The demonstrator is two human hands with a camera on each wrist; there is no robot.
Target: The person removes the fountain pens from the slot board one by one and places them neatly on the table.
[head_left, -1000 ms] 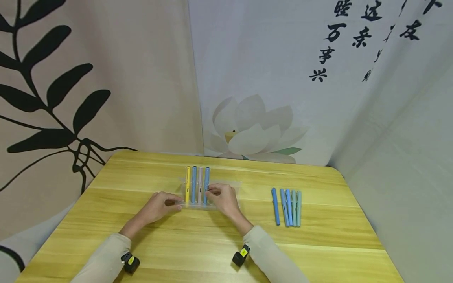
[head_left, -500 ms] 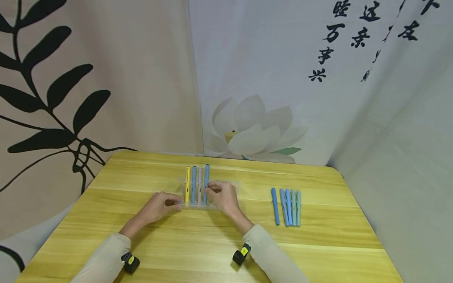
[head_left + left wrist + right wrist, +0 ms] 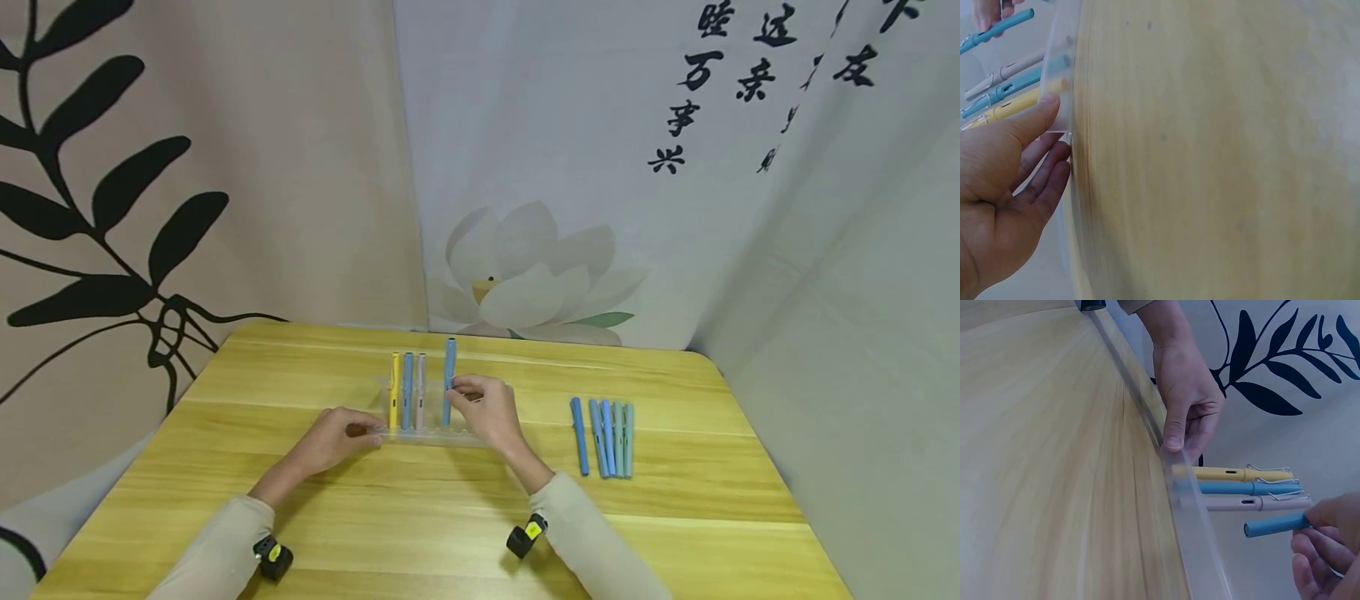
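A clear plastic pen holder [image 3: 438, 438] stands on the wooden table. My left hand [image 3: 330, 442] pinches its left end; in the left wrist view the thumb lies on its front wall [image 3: 1060, 44]. Upright in its left part are a yellow pen [image 3: 393, 396], a blue pen [image 3: 407, 392] and a pale pinkish pen [image 3: 421, 392]. My right hand [image 3: 489, 410] pinches another blue pen [image 3: 450, 360] between thumb and fingers. That pen is upright, right of the pinkish one and higher. The right wrist view shows its lower end [image 3: 1266, 526] free, apart from the holder.
On the table to the right lie a darker blue pen [image 3: 579, 435] and, beside it, a close row of several blue and green pens [image 3: 612, 439]. Printed curtains [image 3: 540, 167] hang behind the table's back edge.
My right hand has raised the blue pen from its place beside the pinkish pen and shifted it to the right. The left hand stays at the holder's end.
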